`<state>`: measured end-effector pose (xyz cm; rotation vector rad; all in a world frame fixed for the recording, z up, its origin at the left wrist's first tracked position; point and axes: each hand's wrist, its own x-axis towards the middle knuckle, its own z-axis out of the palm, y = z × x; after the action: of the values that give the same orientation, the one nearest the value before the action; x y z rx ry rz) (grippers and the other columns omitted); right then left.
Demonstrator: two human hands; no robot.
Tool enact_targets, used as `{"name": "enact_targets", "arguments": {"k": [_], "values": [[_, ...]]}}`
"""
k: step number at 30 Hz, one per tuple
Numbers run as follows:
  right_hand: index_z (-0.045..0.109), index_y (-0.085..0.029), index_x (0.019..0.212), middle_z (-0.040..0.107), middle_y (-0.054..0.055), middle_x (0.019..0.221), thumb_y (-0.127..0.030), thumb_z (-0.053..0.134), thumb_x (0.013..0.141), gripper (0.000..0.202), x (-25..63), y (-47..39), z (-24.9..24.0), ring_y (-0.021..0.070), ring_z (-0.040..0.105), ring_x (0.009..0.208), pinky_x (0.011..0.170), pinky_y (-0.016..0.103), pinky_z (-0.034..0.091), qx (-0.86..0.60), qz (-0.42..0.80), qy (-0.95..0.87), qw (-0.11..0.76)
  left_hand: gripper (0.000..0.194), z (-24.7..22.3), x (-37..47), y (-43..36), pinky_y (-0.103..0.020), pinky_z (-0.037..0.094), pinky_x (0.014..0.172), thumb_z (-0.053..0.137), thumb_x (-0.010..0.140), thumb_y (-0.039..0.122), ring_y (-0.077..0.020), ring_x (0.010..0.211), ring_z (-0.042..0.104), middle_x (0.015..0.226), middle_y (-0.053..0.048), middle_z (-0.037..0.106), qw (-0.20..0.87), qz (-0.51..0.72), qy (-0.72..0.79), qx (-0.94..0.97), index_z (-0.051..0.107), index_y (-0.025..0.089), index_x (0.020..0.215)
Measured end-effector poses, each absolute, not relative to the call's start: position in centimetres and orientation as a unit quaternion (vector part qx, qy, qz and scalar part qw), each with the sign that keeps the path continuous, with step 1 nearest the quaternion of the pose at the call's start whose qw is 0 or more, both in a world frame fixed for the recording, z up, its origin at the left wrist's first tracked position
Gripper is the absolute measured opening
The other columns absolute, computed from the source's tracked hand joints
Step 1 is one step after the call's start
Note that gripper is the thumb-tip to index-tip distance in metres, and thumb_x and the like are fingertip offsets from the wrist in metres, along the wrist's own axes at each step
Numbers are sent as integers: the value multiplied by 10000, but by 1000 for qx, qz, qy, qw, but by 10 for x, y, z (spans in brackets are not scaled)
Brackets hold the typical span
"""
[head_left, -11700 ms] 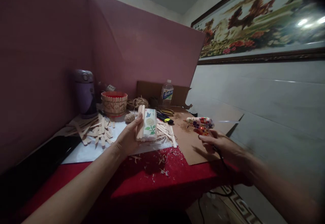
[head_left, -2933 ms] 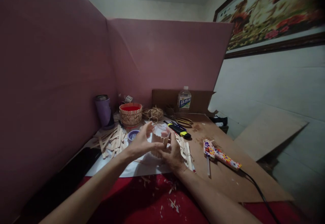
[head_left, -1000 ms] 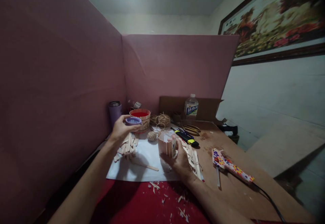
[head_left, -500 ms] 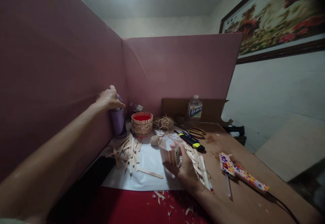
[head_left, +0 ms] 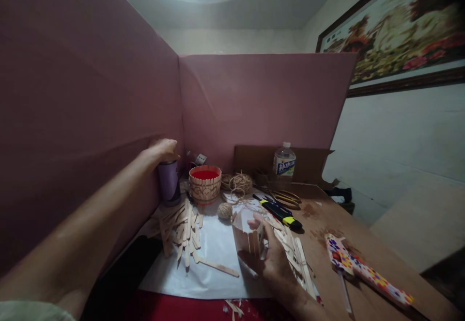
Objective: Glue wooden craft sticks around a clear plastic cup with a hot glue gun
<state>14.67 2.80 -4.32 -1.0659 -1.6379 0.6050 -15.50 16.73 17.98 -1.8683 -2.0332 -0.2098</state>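
My left hand [head_left: 165,150] is at the top of a purple tumbler [head_left: 169,183], fingers closed round its lid, which they mostly hide. The tumbler stands upright by the left pink wall. In my right hand [head_left: 271,255] is a small clear cup [head_left: 246,236] with wooden craft sticks fixed along part of its side; the fingers wrap round it and one reaches over the rim. A ball of twine [head_left: 225,210] sits just behind this cup. Loose craft sticks [head_left: 187,233] lie in a pile below the tumbler.
A stick-covered pot [head_left: 205,185] with a red inside stands beside the tumbler. Behind lie a twine bundle [head_left: 240,183], scissors [head_left: 286,199] and a black-yellow utility knife [head_left: 281,215]. A clear bottle [head_left: 285,163] stands at the back; a flowered glue gun [head_left: 366,270] lies at right.
My left hand has come down with the purple lid onto the tumbler's top. My right hand keeps its hold on the cup. The view has shifted slightly.
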Motion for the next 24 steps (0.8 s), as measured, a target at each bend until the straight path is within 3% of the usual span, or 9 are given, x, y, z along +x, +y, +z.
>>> {"name": "enact_targets", "arguments": {"k": [3, 8, 10, 14, 16, 19, 21, 23, 24], "values": [[394, -182, 1303, 583, 150, 1228, -502, 723, 680, 774, 146, 27, -42, 324, 545, 1158, 999, 450, 409, -447, 251, -685, 517, 237, 169, -160, 167, -377, 480, 752, 650, 718, 341, -335, 926, 639, 953, -163, 694, 188, -84, -718, -665, 658, 174, 886], [366, -167, 1322, 553, 151, 1277, -496, 721, 690, 797, 145, 24, -39, 302, 546, 1166, 979, 408, 437, -449, 311, -663, 513, 309, 154, -161, 154, -446, 469, 811, 534, 834, 310, -372, 1003, 619, 1080, -210, 662, 204, -108, -703, -672, 637, 152, 1079], [360, -158, 1333, 555, 153, 1277, -500, 735, 673, 832, 145, 24, -37, 299, 549, 1162, 969, 400, 448, -441, 331, -648, 525, 414, 151, -157, 148, -503, 417, 905, 539, 836, 282, -409, 1145, 536, 1236, -235, 584, 215, -126, -694, -676, 562, 134, 1223], [381, -183, 1334, 593, 125, 1231, -457, 753, 674, 806, 143, 27, -38, 282, 575, 1121, 936, 392, 473, -417, 317, -646, 556, 672, 140, -126, 131, -545, 170, 1092, 628, 788, 272, -422, 1395, 166, 1470, -267, 319, 248, -254, -631, -690, 394, 56, 1381], [406, -197, 1314, 608, 114, 1208, -438, 749, 690, 752, 143, 28, -39, 270, 593, 1089, 921, 389, 482, -412, 297, -639, 577, 640, 122, -98, 116, -503, 202, 1098, 556, 846, 348, -371, 1393, 210, 1452, -238, 364, 228, -296, -611, -698, 371, 66, 1390], [421, -200, 1281, 629, 111, 1160, -434, 720, 733, 667, 145, 29, -40, 251, 622, 1023, 878, 382, 503, -411, 287, -625, 599, 626, 79, -52, 86, -454, 381, 994, 568, 818, 487, -332, 1228, 481, 1302, -210, 540, -126, -466, -522, -703, 468, 107, 1305], [411, -201, 1280, 636, 110, 1141, -434, 704, 751, 648, 146, 29, -39, 246, 629, 1003, 868, 384, 506, -407, 282, -620, 608, 789, 48, -26, 66, -434, 445, 918, 693, 702, 517, -343, 1173, 532, 1283, -241, 544, -344, -486, -472, -650, 437, 97, 1318], [408, -199, 1284, 640, 109, 1126, -441, 702, 747, 658, 147, 30, -39, 254, 627, 1007, 874, 396, 502, -403, 269, -624, 614, 897, 23, -6, 52, -407, 455, 897, 848, 518, 398, -348, 1167, 531, 1254, -223, 570, -441, -470, -426, -635, 469, 115, 1280], [412, -196, 1285, 641, 110, 1120, -445, 711, 733, 675, 147, 30, -38, 262, 622, 1016, 881, 405, 498, -404, 258, -629, 612, 839, 15, 1, 48, -385, 452, 902, 852, 516, 359, -327, 1149, 545, 1220, -186, 601, -472, -471, -379, -641, 502, 134, 1244]]}}
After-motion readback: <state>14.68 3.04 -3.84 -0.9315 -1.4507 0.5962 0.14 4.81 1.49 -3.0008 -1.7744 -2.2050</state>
